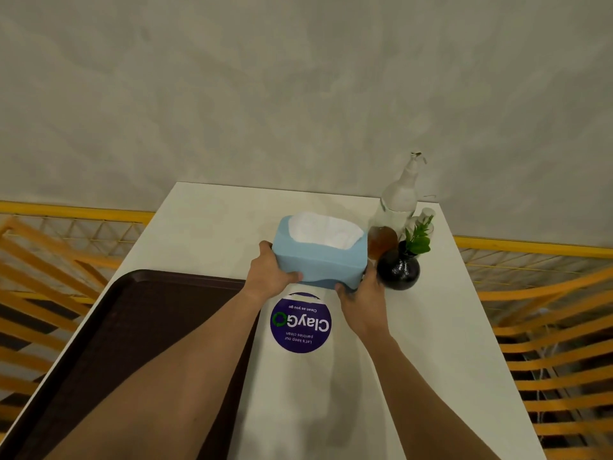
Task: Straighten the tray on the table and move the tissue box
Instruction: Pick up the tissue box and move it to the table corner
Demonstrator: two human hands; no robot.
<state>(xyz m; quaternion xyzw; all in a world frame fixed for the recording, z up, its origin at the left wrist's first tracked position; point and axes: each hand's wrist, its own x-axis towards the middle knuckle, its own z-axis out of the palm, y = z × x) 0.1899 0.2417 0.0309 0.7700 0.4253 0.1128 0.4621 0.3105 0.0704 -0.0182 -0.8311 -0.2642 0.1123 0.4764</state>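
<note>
white table carried dark brown tray at left. blue tissue box sat beyond round sticker, clamped between left hand and right hand; fingers wrapped box ends.

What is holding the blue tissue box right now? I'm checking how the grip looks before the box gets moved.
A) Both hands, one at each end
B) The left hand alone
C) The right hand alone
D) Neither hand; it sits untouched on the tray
A: the left hand grips the left end of the tissue box and the right hand grips its right end, over the white table, beyond the brown tray.
</note>
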